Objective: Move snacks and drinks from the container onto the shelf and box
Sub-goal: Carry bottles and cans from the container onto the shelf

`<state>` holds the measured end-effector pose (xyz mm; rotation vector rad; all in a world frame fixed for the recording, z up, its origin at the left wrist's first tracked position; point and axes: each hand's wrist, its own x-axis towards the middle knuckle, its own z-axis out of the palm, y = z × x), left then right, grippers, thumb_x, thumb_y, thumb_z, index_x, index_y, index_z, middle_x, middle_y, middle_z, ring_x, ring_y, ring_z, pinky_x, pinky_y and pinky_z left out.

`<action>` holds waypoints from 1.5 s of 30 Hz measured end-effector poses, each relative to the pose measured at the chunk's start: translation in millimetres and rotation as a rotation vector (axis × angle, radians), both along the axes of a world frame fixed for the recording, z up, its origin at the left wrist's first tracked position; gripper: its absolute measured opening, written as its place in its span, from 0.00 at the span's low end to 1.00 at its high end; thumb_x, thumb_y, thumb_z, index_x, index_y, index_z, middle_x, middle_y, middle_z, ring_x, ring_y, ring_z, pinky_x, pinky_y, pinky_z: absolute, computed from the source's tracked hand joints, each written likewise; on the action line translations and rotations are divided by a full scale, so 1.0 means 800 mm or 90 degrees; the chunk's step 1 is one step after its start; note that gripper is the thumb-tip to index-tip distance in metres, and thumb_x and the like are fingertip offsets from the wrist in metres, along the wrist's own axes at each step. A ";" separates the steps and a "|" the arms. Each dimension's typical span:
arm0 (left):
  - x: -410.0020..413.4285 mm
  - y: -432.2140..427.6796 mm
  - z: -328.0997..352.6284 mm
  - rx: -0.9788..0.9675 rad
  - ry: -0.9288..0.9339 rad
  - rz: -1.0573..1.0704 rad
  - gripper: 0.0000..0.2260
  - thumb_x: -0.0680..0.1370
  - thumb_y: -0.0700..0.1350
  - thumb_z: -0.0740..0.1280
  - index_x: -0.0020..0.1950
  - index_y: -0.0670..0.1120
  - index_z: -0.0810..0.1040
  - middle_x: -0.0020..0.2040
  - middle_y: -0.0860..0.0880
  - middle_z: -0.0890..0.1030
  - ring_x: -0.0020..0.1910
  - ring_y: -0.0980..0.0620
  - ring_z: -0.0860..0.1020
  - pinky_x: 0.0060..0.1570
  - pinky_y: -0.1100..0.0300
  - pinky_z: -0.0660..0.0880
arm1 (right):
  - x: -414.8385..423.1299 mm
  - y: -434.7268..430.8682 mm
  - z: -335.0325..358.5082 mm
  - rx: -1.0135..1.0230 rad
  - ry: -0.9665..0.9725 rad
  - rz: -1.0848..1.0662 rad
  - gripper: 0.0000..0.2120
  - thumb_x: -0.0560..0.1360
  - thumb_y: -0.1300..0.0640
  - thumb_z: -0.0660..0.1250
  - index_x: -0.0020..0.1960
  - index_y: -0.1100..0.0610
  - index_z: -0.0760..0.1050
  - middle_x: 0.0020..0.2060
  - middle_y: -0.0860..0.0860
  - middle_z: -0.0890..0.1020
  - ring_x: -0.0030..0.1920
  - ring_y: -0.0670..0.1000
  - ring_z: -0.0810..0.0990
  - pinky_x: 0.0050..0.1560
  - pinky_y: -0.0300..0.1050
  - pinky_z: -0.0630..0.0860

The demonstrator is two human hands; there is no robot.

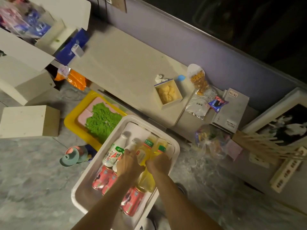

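Both hands are inside the white bin, which stands on the grey floor. The left hand lies over the second white bottle, fingers curled across its label; whether they are clamped on it cannot be told. The right hand is closed around the body of a yellow bottle, just below its green label.

Between the two hands stands another yellow bottle, touching both. Just left of the left hand lies the first white bottle, with a green and red label, touching the second. Below the left hand, toward the person, two red cans lie side by side under the forearm. A third yellow bottle lies below the right hand, between the two forearms, and another red can lies beyond it at the near end of the bin. All drinks are in the bin.

Above the hands, past the bin's far rim, is a long pale shelf. On it, up and right of the right hand, sit an open box with pale contents and a clear snack bag. Left of the left hand, beside the bin, a yellow tray holds green material. White boxes stand well apart, far left.
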<state>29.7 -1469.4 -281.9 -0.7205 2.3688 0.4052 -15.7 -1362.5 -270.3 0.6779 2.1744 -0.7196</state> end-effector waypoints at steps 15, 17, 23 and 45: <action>0.017 -0.011 0.019 0.117 0.080 0.158 0.31 0.63 0.58 0.84 0.59 0.49 0.76 0.51 0.50 0.80 0.46 0.49 0.79 0.38 0.55 0.76 | 0.029 0.032 0.068 -0.071 0.189 0.015 0.29 0.67 0.44 0.79 0.62 0.54 0.75 0.52 0.50 0.85 0.49 0.52 0.86 0.45 0.46 0.84; 0.021 -0.012 0.038 0.132 0.111 0.155 0.31 0.62 0.57 0.82 0.60 0.48 0.77 0.53 0.47 0.79 0.47 0.46 0.79 0.41 0.54 0.78 | 0.025 0.038 0.082 -0.099 0.228 0.021 0.28 0.66 0.43 0.79 0.60 0.52 0.76 0.50 0.48 0.86 0.48 0.51 0.86 0.46 0.48 0.85; 0.020 -0.010 0.143 0.081 0.219 0.190 0.31 0.64 0.54 0.80 0.62 0.44 0.75 0.55 0.45 0.76 0.50 0.42 0.78 0.46 0.51 0.77 | 0.004 0.061 0.163 -0.154 0.324 0.075 0.27 0.66 0.44 0.81 0.60 0.53 0.76 0.50 0.48 0.85 0.48 0.50 0.85 0.48 0.49 0.84; -0.021 0.212 0.616 0.284 0.524 -0.057 0.32 0.70 0.59 0.80 0.69 0.54 0.71 0.55 0.51 0.85 0.51 0.46 0.85 0.55 0.45 0.83 | 0.040 0.340 0.593 -0.270 0.611 -0.122 0.24 0.70 0.45 0.82 0.61 0.38 0.76 0.50 0.35 0.85 0.51 0.38 0.84 0.56 0.44 0.82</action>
